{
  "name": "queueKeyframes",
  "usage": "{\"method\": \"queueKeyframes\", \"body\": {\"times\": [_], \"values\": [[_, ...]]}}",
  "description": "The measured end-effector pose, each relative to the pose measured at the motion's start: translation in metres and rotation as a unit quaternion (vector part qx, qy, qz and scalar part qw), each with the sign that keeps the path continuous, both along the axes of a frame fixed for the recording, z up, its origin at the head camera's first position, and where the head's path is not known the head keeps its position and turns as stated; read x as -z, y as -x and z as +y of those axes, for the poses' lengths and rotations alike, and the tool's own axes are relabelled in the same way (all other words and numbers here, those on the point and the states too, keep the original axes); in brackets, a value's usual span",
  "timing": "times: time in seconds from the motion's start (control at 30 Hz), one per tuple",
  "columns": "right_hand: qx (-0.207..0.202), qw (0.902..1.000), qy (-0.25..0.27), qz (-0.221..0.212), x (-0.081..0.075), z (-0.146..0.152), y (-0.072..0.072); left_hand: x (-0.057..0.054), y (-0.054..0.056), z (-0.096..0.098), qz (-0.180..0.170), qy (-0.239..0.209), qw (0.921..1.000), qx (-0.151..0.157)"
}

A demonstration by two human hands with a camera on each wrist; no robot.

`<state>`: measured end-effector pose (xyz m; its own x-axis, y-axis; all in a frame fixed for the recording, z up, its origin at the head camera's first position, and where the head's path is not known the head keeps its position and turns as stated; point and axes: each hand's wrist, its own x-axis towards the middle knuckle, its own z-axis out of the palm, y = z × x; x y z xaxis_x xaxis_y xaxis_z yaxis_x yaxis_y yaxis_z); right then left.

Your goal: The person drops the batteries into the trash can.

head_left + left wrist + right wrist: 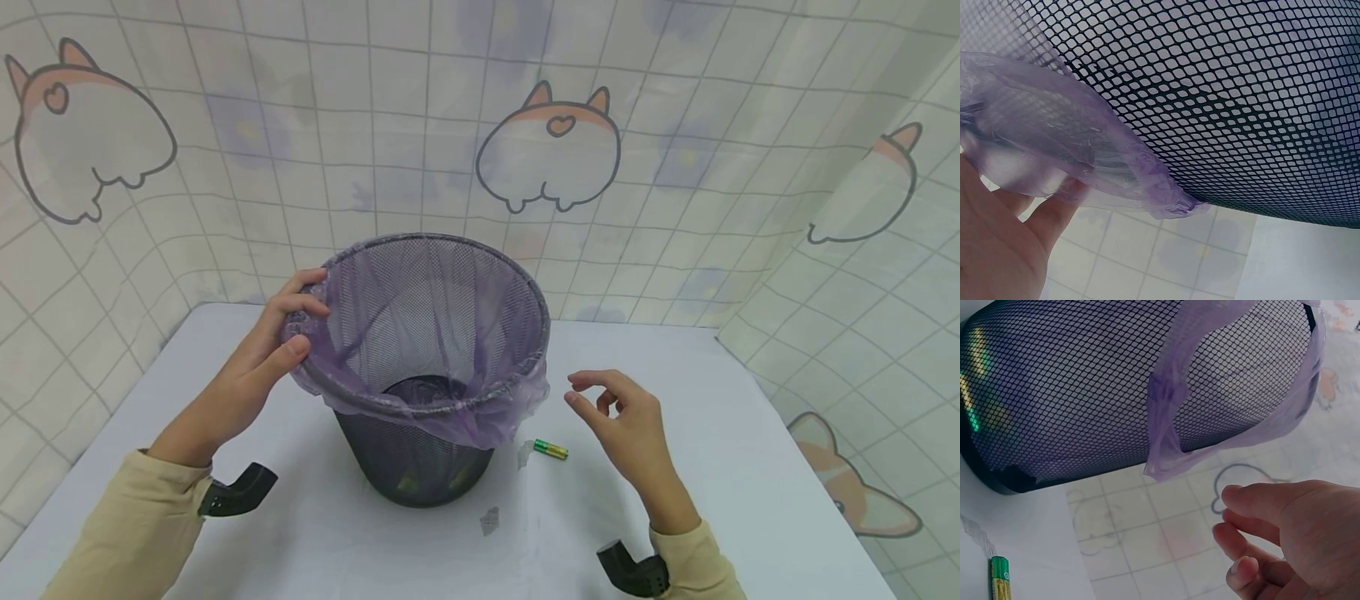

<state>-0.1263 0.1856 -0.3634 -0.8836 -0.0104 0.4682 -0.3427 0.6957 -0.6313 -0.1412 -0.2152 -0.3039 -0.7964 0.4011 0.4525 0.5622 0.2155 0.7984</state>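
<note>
A black mesh wastebasket (420, 467), lined with a thin purple bin bag (480, 429), stands on the white table. The bag is folded outward over the rim. My left hand (255, 358) grips the rim at the left, fingers over the edge and thumb on the near side; in the left wrist view its fingers are partly behind the bag film (1054, 137). To the right of the basket, my right hand (626, 425) hovers with loosely curled fingers, thumb and forefinger apart, holding nothing. Below it lies a green and gold battery (551, 450).
Green and gold shapes (972, 406) show through the mesh near the basket's bottom. Two small grey patches mark the table (645, 350), one of them a grey scrap (490, 521) in front of the basket. A checked curtain (420, 125) with cartoon animals surrounds the table.
</note>
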Motion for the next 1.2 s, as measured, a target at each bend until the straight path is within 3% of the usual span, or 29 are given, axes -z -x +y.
{"method": "queueKeyframes", "body": {"times": [1.2], "values": [[0.005,0.9972,-0.015,-0.073,0.026,0.006,0.01,0.001,0.001,0.0,-0.005,-0.009,0.9999,0.001]]}}
